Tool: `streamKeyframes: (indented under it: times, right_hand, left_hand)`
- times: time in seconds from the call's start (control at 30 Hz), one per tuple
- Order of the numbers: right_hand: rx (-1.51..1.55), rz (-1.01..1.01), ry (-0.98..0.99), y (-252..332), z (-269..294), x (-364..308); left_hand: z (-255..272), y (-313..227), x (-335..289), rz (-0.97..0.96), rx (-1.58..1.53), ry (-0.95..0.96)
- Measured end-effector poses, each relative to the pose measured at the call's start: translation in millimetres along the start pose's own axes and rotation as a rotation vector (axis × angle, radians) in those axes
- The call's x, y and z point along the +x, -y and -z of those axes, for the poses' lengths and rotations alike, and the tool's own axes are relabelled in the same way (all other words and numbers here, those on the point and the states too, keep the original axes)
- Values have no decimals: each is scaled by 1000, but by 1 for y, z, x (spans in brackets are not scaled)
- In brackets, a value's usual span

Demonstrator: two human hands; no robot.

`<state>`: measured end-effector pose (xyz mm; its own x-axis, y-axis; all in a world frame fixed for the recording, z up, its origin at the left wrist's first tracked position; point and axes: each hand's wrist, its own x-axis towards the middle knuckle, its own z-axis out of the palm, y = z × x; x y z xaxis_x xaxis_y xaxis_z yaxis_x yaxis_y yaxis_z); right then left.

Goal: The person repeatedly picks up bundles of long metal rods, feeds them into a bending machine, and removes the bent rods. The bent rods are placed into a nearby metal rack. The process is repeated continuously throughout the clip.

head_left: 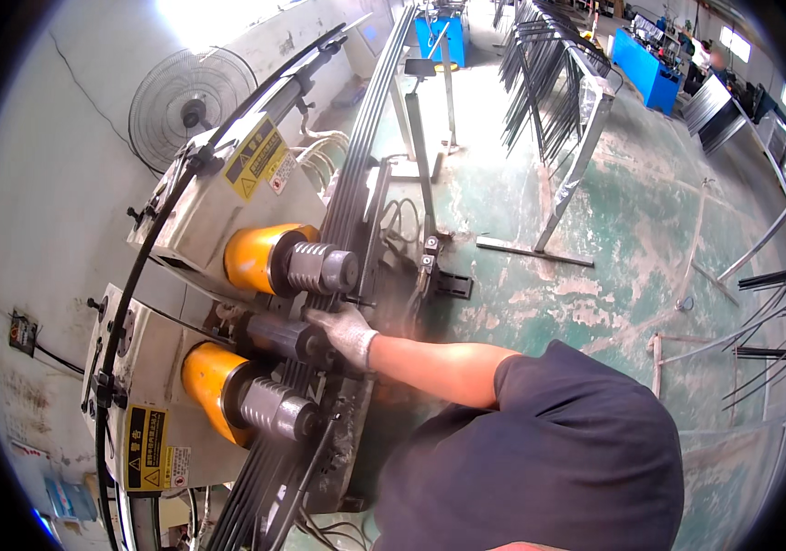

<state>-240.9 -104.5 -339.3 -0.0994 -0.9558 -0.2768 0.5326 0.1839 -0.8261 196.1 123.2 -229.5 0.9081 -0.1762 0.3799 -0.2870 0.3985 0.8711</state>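
My right hand (347, 336) wears a white glove and reaches left to the machine, beside a dark cylinder (287, 338) between two orange roller housings. Its fingertips lie against the long dark metal bars (353, 188) that run through the machine. Blur and the machine parts keep me from telling whether the fingers grip anything. Above the hand, a ridged metal roller (322, 268) sticks out of the upper orange housing (255, 258); below is a second ridged roller (278, 410) on the lower orange housing (214, 390). My left hand is out of sight.
A black cable (150, 243) arcs across the pale machine bodies. Behind them a fan (193, 112) stands by the wall. Racks of dark bars (540, 83) and a metal frame (577, 170) stand on the worn green floor (613, 275). Far off, a person (703, 57) is near blue cabinets (645, 73).
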Motion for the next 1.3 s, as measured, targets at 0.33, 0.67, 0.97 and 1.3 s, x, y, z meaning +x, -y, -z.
streamKeyframes:
  times: [0.33,0.67,0.97,1.3]
  right_hand:
    - [27,161,-32,3,-6,18]
    - [33,260,73,-9,7,36]
    - [109,167,154,-8,-8,22]
    - [63,204,141,-10,6,33]
  left_hand:
    - [-86,-119,-9,6,13,217]
    - [-199,-170,-48,-220,225,486]
    - [-266,-177,-50,-1306,1031,648]
    - [-276,-163,-59,-867,770,667]
